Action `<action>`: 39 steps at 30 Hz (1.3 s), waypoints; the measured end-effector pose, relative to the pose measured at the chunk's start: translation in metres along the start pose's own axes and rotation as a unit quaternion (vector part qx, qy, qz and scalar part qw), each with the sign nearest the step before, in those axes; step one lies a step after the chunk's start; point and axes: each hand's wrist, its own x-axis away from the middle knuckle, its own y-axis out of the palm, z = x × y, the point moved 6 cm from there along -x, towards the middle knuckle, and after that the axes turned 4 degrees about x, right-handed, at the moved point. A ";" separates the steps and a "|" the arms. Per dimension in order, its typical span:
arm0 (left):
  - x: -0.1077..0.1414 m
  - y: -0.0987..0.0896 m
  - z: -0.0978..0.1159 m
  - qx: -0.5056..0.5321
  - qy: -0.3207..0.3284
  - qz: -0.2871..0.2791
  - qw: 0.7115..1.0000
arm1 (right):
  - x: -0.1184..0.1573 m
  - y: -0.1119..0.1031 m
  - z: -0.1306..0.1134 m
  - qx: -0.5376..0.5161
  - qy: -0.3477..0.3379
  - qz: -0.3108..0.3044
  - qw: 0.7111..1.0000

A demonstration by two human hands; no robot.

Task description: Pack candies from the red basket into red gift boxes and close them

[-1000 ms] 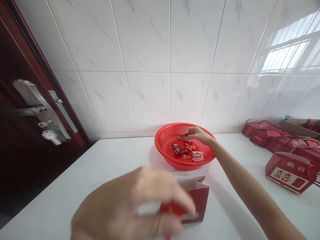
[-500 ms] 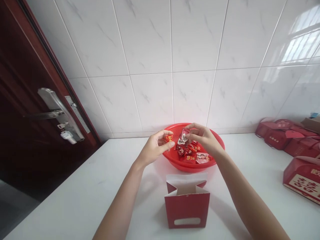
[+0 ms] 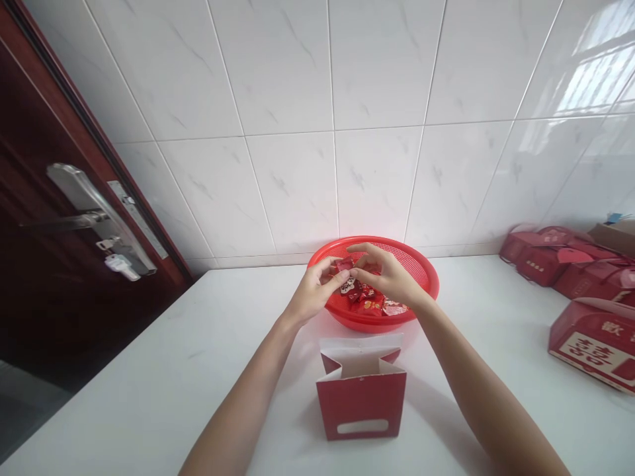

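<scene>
Both the left hand (image 3: 311, 291) and the right hand (image 3: 389, 274) pinch glossy red packets (image 3: 349, 285) over a round plastic basket (image 3: 377, 325) with a perforated wall; nearer, an open-topped cardboard box (image 3: 362, 400) with a pale oblong on its front stands on the smooth white desk (image 3: 193, 357).

Glossy plastic colander (image 3: 372, 325), matt cardboard box (image 3: 361, 400), shiny smooth tiles (image 3: 380, 175)

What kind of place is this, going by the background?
Likely a room in a home, though a small workroom is possible. Signs: a dark reddish-brown door with keys hanging below its handle, a white tiled wall, and a plain white tabletop.
</scene>
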 end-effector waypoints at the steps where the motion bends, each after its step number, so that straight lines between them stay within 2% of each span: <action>1: -0.001 -0.001 -0.001 0.018 0.003 0.016 1.000 | 0.000 0.001 0.001 -0.011 0.007 -0.007 1.000; 4: -0.002 -0.003 -0.005 0.063 0.001 0.063 0.996 | 0.001 0.005 0.004 -0.033 0.034 -0.037 0.998; 7: -0.004 -0.005 -0.009 0.095 -0.006 0.090 0.991 | 0.000 0.005 0.010 -0.062 0.057 -0.028 0.996; 13: -0.009 -0.004 -0.016 0.145 -0.012 0.074 0.987 | -0.004 0.001 0.017 -0.158 0.051 -0.030 0.986; 17: -0.010 -0.002 -0.025 0.174 -0.029 0.063 0.982 | -0.003 -0.003 0.023 -0.170 0.060 -0.056 0.982; 20: -0.011 -0.002 -0.033 0.199 -0.047 0.090 0.975 | -0.002 -0.012 0.035 -0.107 0.077 -0.082 0.988; 23: -0.011 -0.006 -0.038 0.218 -0.057 0.129 0.966 | 0.002 -0.023 0.054 0.054 0.130 -0.106 0.984; 25: -0.013 -0.008 -0.040 0.224 -0.061 0.139 0.963 | 0.007 -0.023 0.067 0.189 0.185 -0.168 0.950; 27: -0.013 -0.008 -0.040 0.226 -0.064 0.139 0.962 | 0.015 -0.017 0.078 0.297 0.244 -0.257 0.887; 29: -0.014 -0.008 -0.041 0.226 -0.067 0.139 0.962 | 0.022 -0.011 0.083 0.349 0.279 -0.319 0.836; 30: -0.014 -0.008 -0.041 0.226 -0.068 0.139 0.962 | 0.023 -0.009 0.083 0.357 0.282 -0.332 0.826; 35: -0.015 -0.008 -0.041 0.223 -0.071 0.140 0.962 | 0.019 -0.004 0.078 0.360 0.252 -0.330 0.836; 39: -0.014 -0.007 -0.040 0.222 -0.073 0.135 0.963 | 0.016 -0.001 0.074 0.335 0.222 -0.320 0.858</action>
